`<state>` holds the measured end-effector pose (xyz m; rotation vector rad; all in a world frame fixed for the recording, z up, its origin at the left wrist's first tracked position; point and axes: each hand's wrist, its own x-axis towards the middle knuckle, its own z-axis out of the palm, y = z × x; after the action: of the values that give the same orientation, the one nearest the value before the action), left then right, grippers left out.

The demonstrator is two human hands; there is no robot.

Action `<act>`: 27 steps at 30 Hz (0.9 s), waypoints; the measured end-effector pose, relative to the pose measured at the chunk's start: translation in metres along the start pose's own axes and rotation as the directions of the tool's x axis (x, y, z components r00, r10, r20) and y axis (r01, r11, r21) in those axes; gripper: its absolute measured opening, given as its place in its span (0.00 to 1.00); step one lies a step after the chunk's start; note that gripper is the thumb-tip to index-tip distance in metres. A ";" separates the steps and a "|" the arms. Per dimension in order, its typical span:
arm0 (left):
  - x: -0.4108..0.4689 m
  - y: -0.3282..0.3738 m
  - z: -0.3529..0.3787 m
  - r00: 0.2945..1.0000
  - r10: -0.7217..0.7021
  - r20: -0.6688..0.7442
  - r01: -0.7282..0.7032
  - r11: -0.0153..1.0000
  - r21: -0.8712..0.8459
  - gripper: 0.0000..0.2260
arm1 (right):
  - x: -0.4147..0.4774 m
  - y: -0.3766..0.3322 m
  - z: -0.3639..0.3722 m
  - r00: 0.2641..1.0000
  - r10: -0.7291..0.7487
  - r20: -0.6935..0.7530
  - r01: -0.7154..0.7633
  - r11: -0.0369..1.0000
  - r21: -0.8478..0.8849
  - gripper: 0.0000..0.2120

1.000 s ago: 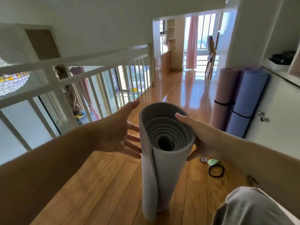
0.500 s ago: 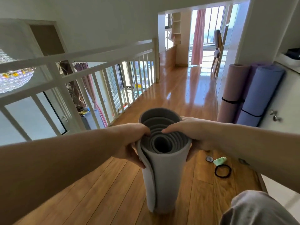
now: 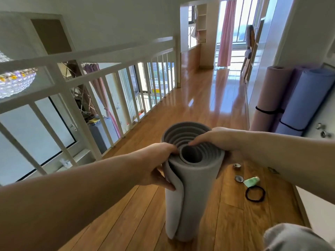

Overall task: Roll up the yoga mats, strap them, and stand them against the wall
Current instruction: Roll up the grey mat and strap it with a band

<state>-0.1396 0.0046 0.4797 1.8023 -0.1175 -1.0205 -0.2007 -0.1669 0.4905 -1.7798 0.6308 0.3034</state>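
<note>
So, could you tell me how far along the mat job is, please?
Done: the pink mat and blue mat stand strapped at the wall. In hand: the grey mat, rolled, upright on the floor, left hand and right hand gripping its top coils. Left: strap it, perhaps with the black loop, and stand it beside them.

No legible text, brand, number or sign anywhere; small green tube [image 3: 251, 181] on the floor [image 3: 226, 223] too blurred for lettering.
</note>
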 end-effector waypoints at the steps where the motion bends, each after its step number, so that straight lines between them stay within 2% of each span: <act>1: 0.005 0.000 0.000 1.000 -0.010 0.003 0.010 1.000 -0.015 0.08 | 0.004 0.001 -0.002 1.000 0.009 0.005 -0.009 1.000 0.011 0.18; 7: 0.029 -0.011 -0.002 0.996 -0.051 0.074 0.060 0.991 -0.117 0.16 | 0.023 0.011 -0.008 0.996 0.053 0.075 -0.058 0.996 0.073 0.24; 10: 0.043 -0.014 -0.008 0.990 -0.070 0.119 0.090 0.981 -0.173 0.23 | 0.034 0.014 -0.011 0.986 0.061 0.153 -0.080 0.989 0.121 0.19; 13: 0.051 -0.015 -0.013 0.983 -0.069 0.168 0.106 0.968 -0.226 0.31 | 0.046 0.019 -0.013 0.977 -0.005 0.214 -0.059 0.955 0.290 0.16; 15: 0.053 -0.016 -0.011 0.980 -0.055 0.190 0.106 0.957 -0.270 0.33 | 0.051 0.022 -0.013 0.967 -0.042 0.250 -0.062 0.917 0.394 0.16; 17: 0.051 -0.017 -0.009 0.982 -0.049 0.183 0.104 0.946 -0.308 0.33 | 0.052 0.023 -0.011 0.965 -0.046 0.257 -0.068 0.905 0.419 0.18; 19: 0.046 -0.016 -0.008 0.988 -0.053 0.148 0.100 0.940 -0.326 0.33 | 0.052 0.018 -0.008 0.985 -0.060 0.164 -0.011 0.915 0.403 0.21; 20: 0.043 -0.015 -0.007 0.991 -0.055 0.122 0.093 0.939 -0.330 0.30 | 0.053 0.016 -0.006 0.992 -0.121 0.024 0.105 0.932 0.348 0.21; 21: 0.040 -0.014 -0.006 0.994 -0.051 0.098 0.081 0.941 -0.328 0.26 | 0.053 0.014 -0.004 0.959 -0.248 -0.141 0.272 0.944 0.188 0.20; 22: 0.037 -0.012 -0.006 0.996 -0.042 0.080 0.066 0.945 -0.320 0.21 | 0.051 0.011 -0.003 0.873 -0.421 -0.248 0.417 0.906 -0.069 0.19; 23: 0.036 -0.010 -0.005 0.998 -0.035 0.060 0.052 0.950 -0.309 0.17 | 0.049 0.007 -0.001 0.784 -0.576 -0.231 0.505 0.808 -0.303 0.18; 24: 0.036 -0.009 -0.005 0.998 -0.034 0.049 0.047 0.954 -0.295 0.15 | 0.045 0.000 0.001 0.746 -0.650 -0.143 0.535 0.714 -0.452 0.18; 25: 0.036 -0.008 -0.006 0.998 -0.038 0.047 0.050 0.959 -0.278 0.15 | 0.044 -0.005 0.001 0.769 -0.637 -0.053 0.515 0.666 -0.539 0.19; 27: 0.040 -0.009 -0.005 0.996 -0.038 0.087 0.057 0.969 -0.240 0.20 | 0.044 -0.016 -0.002 0.861 -0.508 0.040 0.412 0.648 -0.640 0.20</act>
<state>-0.1142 -0.0073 0.4497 1.5485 0.0013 -1.0937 -0.1560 -0.1770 0.4815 -2.5670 0.1303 0.0169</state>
